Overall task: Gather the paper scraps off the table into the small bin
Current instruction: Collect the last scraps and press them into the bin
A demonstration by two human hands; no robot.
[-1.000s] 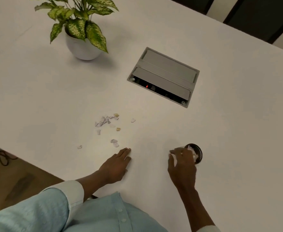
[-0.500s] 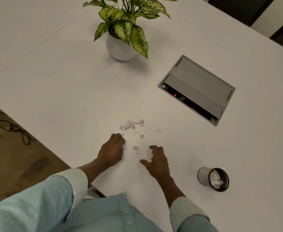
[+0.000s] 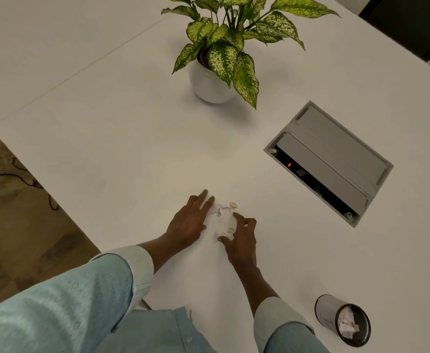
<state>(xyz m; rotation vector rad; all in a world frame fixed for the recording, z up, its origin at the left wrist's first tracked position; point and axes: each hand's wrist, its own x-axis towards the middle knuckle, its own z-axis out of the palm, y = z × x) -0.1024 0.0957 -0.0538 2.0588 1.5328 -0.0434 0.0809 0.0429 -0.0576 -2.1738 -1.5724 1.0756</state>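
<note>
White and tan paper scraps [image 3: 223, 217] sit heaped between our hands on the white table [image 3: 107, 128].
Our left hand [image 3: 189, 220] lies flat, fingers spread; our right hand [image 3: 242, 236] curls loosely against the heap, gripping nothing we can see. The small black mesh bin [image 3: 342, 319] stands well apart at our right.

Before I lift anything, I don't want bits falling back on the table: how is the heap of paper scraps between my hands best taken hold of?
Probably by its two flanks at table level. The paper scraps lie loose and flat, so a pinch from above would leave bits behind. The left hand and right hand already bracket them: press inward and scoop under both sides. One tan piece at the far edge sits outside; sweep it in first.
</note>
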